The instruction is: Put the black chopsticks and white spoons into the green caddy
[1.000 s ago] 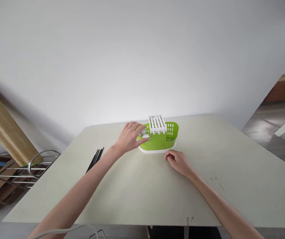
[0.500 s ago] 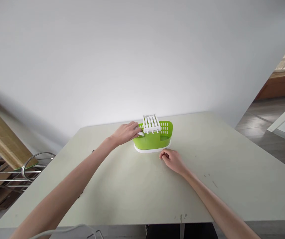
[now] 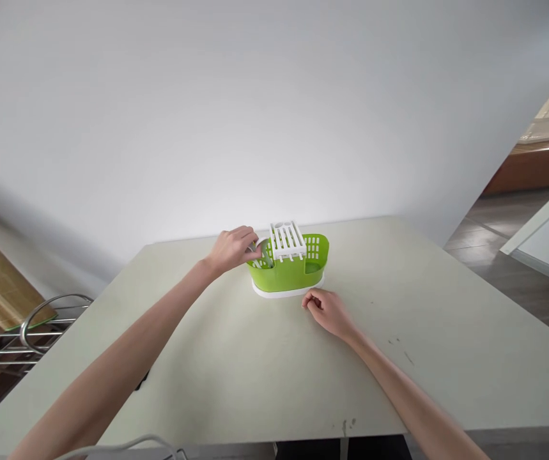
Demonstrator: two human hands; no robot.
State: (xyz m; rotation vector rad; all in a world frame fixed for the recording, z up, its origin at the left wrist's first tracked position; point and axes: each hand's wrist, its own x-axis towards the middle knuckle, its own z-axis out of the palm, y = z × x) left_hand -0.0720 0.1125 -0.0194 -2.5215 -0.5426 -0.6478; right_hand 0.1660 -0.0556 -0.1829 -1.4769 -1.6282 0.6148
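Observation:
A green plastic utensil basket [image 3: 289,276] with slotted walls stands on a white base tray [image 3: 281,294]. Across its middle sits a white slatted rack [image 3: 287,241] with small hooks along the front. At the basket's left end, my left hand [image 3: 234,248] is closed on a white utensil [image 3: 265,250] with a rounded top. Its lower part reaches down into the left compartment; my fingers hide some of it, so the exact kind is unclear. My right hand [image 3: 326,312] rests on the table, fingers curled in, just before the basket's front right side, with nothing seen in it.
The pale table [image 3: 255,377] backs onto a white wall [image 3: 255,115]. A small dark item [image 3: 142,381] lies partly behind my left forearm. A cable [image 3: 125,443] crosses the lower left edge. Left of the table are a metal rack [image 3: 39,332] and a tan board [image 3: 0,275].
My left hand has lifted slightly and the white utensil now stands more upright, its lower part showing in the left compartment. The right hand stays in place. The view has shifted a little.

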